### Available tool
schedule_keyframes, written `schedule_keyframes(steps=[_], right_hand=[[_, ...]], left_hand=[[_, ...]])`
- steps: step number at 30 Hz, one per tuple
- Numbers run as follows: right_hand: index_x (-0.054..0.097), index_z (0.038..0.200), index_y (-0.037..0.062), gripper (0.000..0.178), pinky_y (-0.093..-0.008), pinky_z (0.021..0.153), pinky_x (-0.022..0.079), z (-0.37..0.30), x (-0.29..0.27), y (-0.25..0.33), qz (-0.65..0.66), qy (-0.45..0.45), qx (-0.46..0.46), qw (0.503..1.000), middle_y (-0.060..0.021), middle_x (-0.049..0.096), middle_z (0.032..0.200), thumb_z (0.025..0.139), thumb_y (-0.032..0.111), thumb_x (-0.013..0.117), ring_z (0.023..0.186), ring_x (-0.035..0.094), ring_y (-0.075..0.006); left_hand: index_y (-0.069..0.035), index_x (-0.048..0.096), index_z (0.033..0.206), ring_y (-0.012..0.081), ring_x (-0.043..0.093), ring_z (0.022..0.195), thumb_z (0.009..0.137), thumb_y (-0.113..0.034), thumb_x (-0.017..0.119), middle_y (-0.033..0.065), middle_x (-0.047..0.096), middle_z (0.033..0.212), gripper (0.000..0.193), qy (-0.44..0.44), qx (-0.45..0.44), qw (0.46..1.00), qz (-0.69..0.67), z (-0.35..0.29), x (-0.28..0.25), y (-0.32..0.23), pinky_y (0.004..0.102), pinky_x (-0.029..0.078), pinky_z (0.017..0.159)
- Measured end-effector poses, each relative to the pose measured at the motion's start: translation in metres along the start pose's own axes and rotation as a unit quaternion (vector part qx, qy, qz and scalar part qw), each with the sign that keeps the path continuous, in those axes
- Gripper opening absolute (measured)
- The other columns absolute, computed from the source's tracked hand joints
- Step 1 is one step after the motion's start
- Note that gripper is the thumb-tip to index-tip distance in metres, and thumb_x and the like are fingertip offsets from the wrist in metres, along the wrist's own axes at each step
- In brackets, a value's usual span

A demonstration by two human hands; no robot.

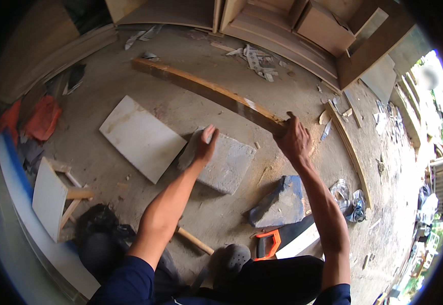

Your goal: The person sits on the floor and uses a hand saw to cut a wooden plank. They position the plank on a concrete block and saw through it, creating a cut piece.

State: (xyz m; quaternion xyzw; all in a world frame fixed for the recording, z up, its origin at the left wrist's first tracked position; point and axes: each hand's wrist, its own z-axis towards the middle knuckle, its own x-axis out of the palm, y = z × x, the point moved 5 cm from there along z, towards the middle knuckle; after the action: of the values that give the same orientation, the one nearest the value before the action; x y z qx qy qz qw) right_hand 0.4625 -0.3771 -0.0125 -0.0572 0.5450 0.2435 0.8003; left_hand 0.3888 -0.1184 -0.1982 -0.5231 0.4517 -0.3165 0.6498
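Two hands are at work: our left hand hangs half open at the pale block's upper left. Beyond it, our right hand grips one end of the wooden beam, which stretches leftward and away from that grip. We should hold firmly, lest the beam twist. We cannot tell whether the left palm touches the block; the right fingertips are partly hidden, the beam's underside entirely.

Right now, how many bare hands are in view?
2: the left hand at the pale block, and the right hand gripping the near end of the wooden beam.
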Motion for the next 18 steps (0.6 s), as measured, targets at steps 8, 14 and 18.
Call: schedule_keyframes(steps=[8, 14, 18], right_hand=[[0.057, 0.116, 0.0132, 0.053, -0.0386, 0.084, 0.045, -0.079, -0.015, 0.018, 0.014, 0.02, -0.075, 0.997, -0.0048, 0.063, 0.104, 0.069, 0.027, 0.077, 0.099, 0.06, -0.0245], [0.055, 0.113, 0.0122, 0.05, -0.0397, 0.082, 0.044, -0.131, 0.001, 0.055, 0.068, 0.059, -0.182, 0.979, -0.0081, 0.061, 0.102, 0.071, 0.028, 0.078, 0.096, 0.059, -0.0285], [0.052, 0.118, 0.0095, 0.053, -0.0412, 0.083, 0.045, -0.163, 0.006, 0.07, 0.109, 0.116, -0.236, 0.959, -0.011, 0.06, 0.108, 0.075, 0.028, 0.075, 0.098, 0.058, -0.0318]], left_hand=[[-0.005, 0.033, 0.138, 0.0245, 0.052, 0.117, 0.084, -0.061, 0.057, 0.0145, 0.051, 0.126, 0.081, -0.086, -0.172, 0.895, -0.403, -0.035, -0.108, -0.067, 0.0392, 0.045, 0.098], [-0.007, 0.043, 0.119, 0.0244, 0.058, 0.101, 0.079, -0.028, 0.074, 0.013, 0.052, 0.115, 0.055, -0.215, -0.234, 0.885, -0.341, -0.092, -0.151, -0.043, 0.0404, 0.058, 0.08], [-0.008, 0.031, 0.129, 0.0249, 0.057, 0.103, 0.078, -0.03, 0.073, 0.0124, 0.051, 0.117, 0.069, -0.218, -0.25, 0.882, -0.335, -0.12, -0.167, -0.026, 0.0396, 0.057, 0.08]])
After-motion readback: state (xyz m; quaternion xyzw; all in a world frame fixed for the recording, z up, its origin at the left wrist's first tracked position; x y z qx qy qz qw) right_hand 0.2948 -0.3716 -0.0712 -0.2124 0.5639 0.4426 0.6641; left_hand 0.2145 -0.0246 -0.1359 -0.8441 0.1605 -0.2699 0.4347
